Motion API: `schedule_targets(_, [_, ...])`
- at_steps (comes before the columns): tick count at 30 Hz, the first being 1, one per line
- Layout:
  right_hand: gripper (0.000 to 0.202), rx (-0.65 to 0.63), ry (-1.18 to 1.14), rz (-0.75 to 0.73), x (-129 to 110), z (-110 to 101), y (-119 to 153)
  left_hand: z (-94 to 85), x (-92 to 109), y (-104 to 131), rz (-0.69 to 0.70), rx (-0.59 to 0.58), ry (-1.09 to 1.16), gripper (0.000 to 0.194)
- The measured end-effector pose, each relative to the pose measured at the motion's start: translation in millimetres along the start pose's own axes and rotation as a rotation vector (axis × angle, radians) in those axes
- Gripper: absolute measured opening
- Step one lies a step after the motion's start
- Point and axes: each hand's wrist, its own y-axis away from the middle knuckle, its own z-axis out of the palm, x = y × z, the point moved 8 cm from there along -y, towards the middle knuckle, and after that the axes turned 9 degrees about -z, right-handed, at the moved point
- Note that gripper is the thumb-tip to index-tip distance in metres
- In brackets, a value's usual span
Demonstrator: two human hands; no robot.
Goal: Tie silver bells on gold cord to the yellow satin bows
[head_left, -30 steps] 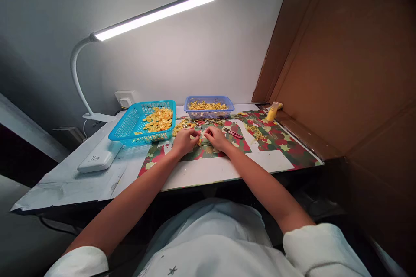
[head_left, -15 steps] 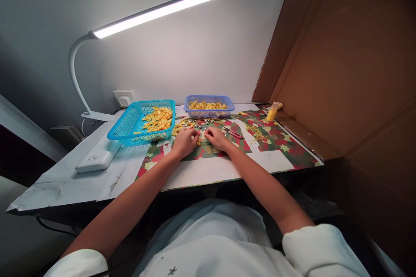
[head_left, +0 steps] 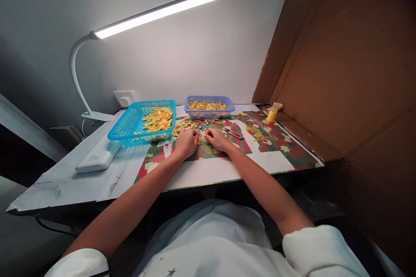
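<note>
My left hand is closed in a pinch over the patterned mat, at its left part. Facing it, my right hand is pinched too, with a small gap between the fingertips. What either hand holds is too small to make out; a bit of yellow shows by the left fingers. Silver bells and yellow cords lie just beyond the fingers. Pink-handled snips lie right of my right hand. A blue basket of yellow ribbon pieces stands on the left, and a purple basket of gold pieces stands behind.
A white power bank lies on the left of the table. A lamp reaches overhead. At the right stand a yellow bottle and a tall cardboard sheet. Gold threads are spread on the mat.
My left hand has turned slightly and its fingers are drawn closer together. My right hand stays nearly in place.
</note>
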Motion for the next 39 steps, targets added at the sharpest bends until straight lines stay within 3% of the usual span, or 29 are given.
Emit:
schedule_targets(21, [0.018, 0.029, 0.092, -0.030, 0.5, 2.5, 0.4, 0.9, -0.7, 3.3, -0.032, -0.034, -0.021, 0.021])
schedule_targets(39, [0.018, 0.003, 0.086, -0.038, -1.1, 2.9, -1.1, 2.0, -7.1, 1.9, -0.093, 0.004, 0.030, 0.021])
